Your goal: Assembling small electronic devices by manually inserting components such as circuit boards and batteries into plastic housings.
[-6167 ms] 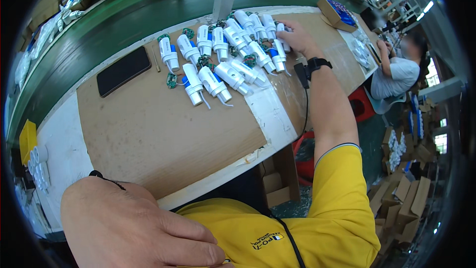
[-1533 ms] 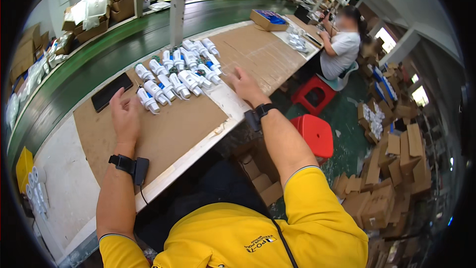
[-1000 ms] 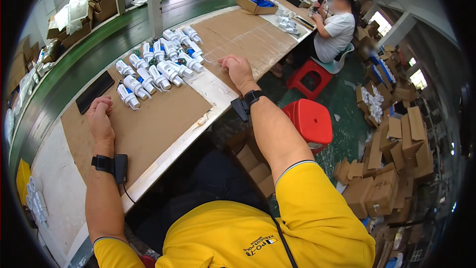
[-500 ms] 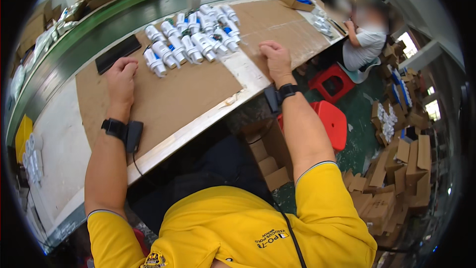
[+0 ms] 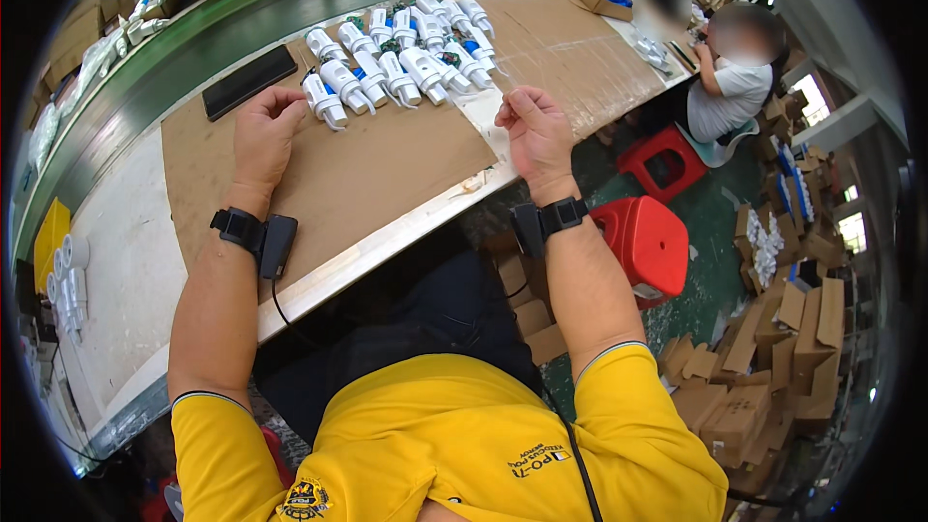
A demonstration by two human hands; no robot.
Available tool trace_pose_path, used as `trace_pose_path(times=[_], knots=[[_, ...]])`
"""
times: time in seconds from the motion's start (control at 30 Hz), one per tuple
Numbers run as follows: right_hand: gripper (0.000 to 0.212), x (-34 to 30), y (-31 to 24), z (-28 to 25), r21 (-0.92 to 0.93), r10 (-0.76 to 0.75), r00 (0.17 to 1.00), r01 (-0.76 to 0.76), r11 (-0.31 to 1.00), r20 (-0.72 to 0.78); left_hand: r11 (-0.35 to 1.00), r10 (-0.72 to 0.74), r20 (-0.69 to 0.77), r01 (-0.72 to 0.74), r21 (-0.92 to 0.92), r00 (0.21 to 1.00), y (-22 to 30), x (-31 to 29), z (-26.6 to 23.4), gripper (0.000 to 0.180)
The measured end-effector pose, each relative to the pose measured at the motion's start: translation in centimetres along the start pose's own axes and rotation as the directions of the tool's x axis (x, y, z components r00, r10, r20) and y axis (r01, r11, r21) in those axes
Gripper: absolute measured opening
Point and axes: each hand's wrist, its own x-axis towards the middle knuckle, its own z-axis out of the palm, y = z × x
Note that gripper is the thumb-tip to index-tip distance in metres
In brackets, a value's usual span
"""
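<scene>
White units (image 5: 422,70) clustered near the table's (image 5: 126,237) far edge

They lie right of a dark phone (image 5: 249,82). Just beside them, the left hand (image 5: 263,140) is curled; whether it grips anything cannot be told. The right hand (image 5: 539,135), loosely closed, is near the front edge.

This is a factory assembly workshop: a green conveyor belt (image 5: 227,34) runs behind a long tabletop (image 5: 106,222), where white cylindrical units (image 5: 421,71) and green circuit boards (image 5: 450,59) lie massed together; a co-worker (image 5: 720,106) sits farther along, and open cardboard cartons (image 5: 807,343) crowd the green floor (image 5: 710,232).
</scene>
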Motion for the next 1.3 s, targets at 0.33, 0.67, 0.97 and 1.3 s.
trace_pose_path(times=[0.33, 0.67, 0.97, 1.3], knots=[[0.015, 0.2, 0.4, -0.9, 0.066, 0.027, 0.995, -0.034, 0.997, 0.092, 0.998, -0.01, 0.035, 0.013, -0.062, 0.999, -0.1, 0.1, 0.0, 0.012], [0.019, 0.2, 0.2, -0.3, 0.044, 0.036, 0.995, -0.04, 0.998, 0.092, 0.998, -0.014, 0.04, 0.016, -0.054, 0.999, -0.2, 0.1, 0.1, 0.011], [0.029, 0.3, 0.0, -0.9, 0.047, 0.037, 0.956, -0.053, 0.997, 0.29, 1.0, -0.013, 0.053, 0.014, -0.021, 0.999, 0.0, 0.0, 0.1, 0.01], [0.038, 0.7, 0.2, -1.8, 0.04, 0.029, 0.926, -0.048, 0.998, 0.377, 1.0, 0.001, 0.069, 0.001, -0.02, 0.998, -0.2, 0.3, 0.3, 0.011]])
